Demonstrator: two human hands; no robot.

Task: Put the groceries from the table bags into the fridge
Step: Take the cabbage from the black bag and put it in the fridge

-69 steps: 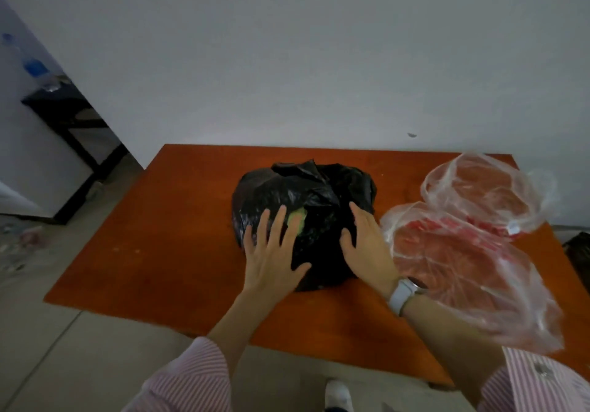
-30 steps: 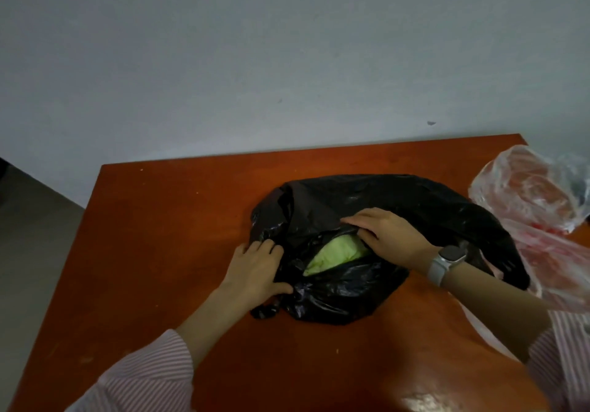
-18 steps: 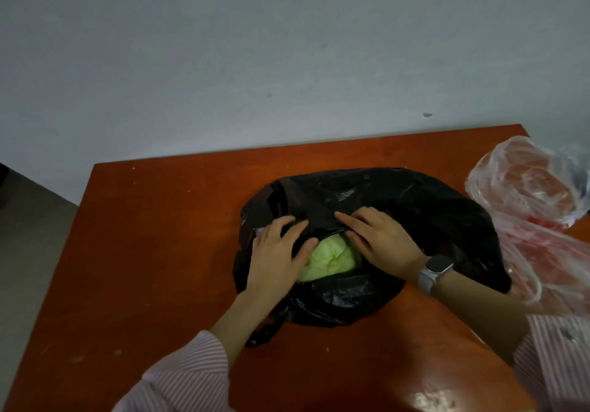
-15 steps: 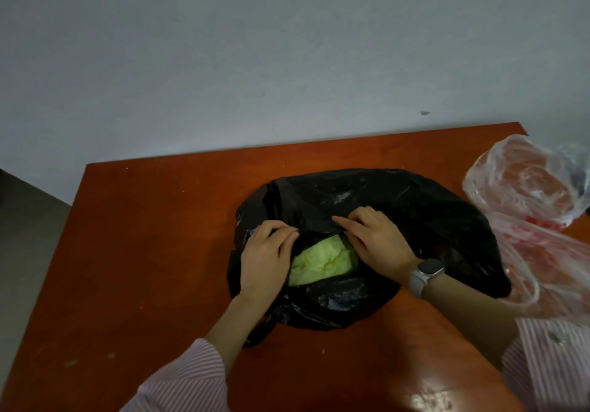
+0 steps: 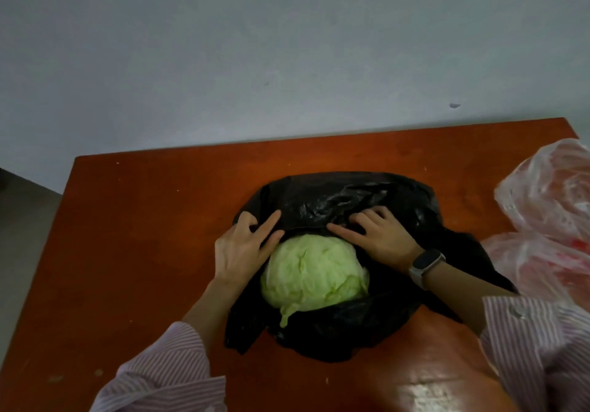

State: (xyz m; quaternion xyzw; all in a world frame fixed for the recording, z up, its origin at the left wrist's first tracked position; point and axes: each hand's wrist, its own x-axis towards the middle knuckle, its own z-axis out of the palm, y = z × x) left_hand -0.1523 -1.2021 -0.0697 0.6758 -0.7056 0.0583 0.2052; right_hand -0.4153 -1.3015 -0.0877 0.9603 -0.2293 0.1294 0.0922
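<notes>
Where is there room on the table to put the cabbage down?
The table is bare left of the black bag and left hand, and along the wall behind. The right side is crowded by clear bags.
</notes>
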